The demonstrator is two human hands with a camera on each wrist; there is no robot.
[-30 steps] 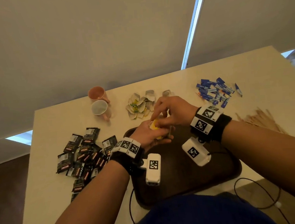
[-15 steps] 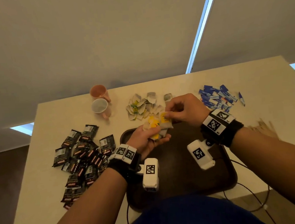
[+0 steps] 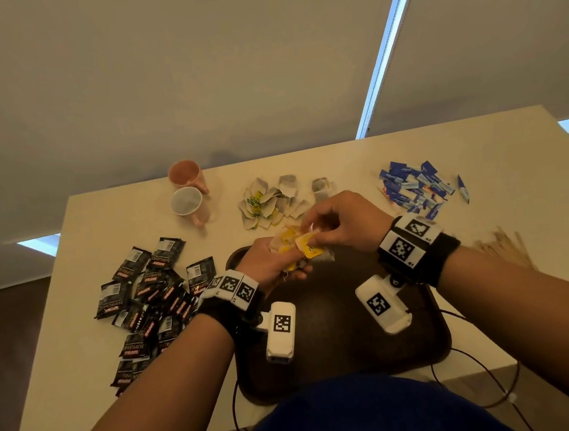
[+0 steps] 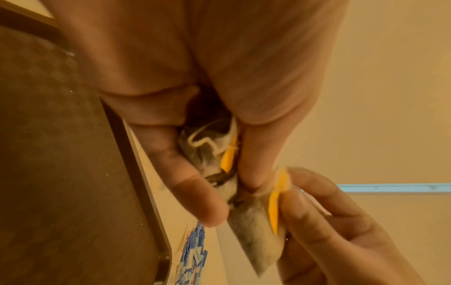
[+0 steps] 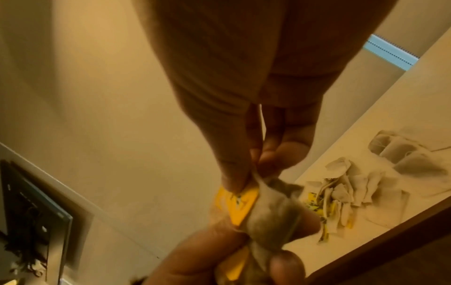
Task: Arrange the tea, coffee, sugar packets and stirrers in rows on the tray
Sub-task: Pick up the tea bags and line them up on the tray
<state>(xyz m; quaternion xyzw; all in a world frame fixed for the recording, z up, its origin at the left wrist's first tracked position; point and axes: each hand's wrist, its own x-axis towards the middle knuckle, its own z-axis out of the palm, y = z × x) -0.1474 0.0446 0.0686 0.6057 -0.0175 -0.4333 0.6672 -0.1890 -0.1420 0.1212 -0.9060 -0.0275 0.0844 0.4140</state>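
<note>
My left hand [image 3: 273, 261] grips a bunch of tea bags [image 3: 287, 246] with yellow tags over the far left corner of the dark brown tray [image 3: 339, 348]. My right hand [image 3: 325, 227] pinches one tea bag [image 4: 253, 229] by its yellow tag [image 5: 240, 202] at the top of that bunch. In the left wrist view, string and more tea bags [image 4: 207, 150] sit inside my left fist. More tea bags [image 3: 268, 201] lie loose beyond the tray, black coffee packets [image 3: 152, 295] to its left, blue sugar packets [image 3: 414, 186] at the far right, wooden stirrers [image 3: 502, 247] at the right.
Two pink mugs [image 3: 188, 192] stand at the far left of the cream table [image 3: 340, 162], one behind the other. Black cables [image 3: 475, 363] hang over the near table edge by the tray's right corner. A wall of blinds rises just behind the table.
My right hand has pulled one tea bag up and to the right out of the bunch in my left hand. Both hands stay over the tray's far edge.
</note>
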